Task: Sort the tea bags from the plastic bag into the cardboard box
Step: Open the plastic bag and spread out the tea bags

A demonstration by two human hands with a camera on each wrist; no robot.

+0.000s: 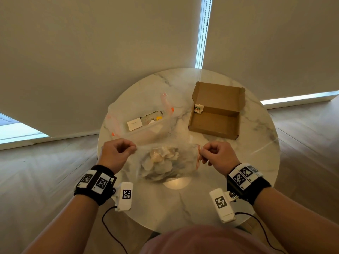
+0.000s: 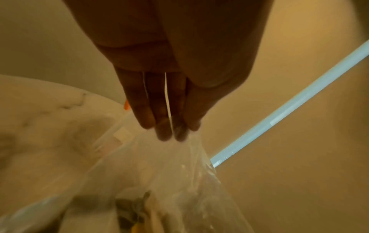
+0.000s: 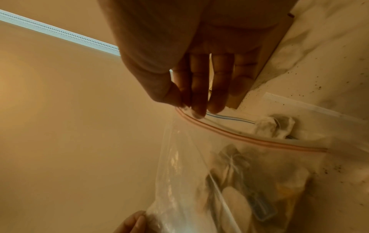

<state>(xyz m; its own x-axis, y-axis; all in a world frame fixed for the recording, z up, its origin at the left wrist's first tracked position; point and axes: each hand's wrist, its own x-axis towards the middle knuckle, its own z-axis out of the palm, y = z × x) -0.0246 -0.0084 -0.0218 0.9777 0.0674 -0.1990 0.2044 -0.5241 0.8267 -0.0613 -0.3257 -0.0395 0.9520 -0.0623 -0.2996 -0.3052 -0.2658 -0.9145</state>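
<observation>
I hold the plastic bag (image 1: 161, 162) of tea bags (image 1: 161, 158) up over the near side of the marble table (image 1: 256, 162), my left hand (image 1: 115, 153) pinching its left corner with curled fingers and my right hand (image 1: 216, 154) pinching the red zip strip (image 1: 197, 156) at its right end. The cardboard box (image 1: 216, 110) lies open beyond the bag and to its right, with one tea bag (image 1: 198, 108) already in its far left corner. To do this step well, I judge I should keep the left pinch firm so the bag stays taut, peel the zip strip apart along its length instead of yanking, and keep the mouth level so nothing spills. A second clear bag (image 1: 139, 118) lies beyond the held bag, to the left of the box, with a white card (image 1: 134, 124) inside; its print is too small to read, and the tag on the boxed tea bag shows red and green marks I cannot make out.
</observation>
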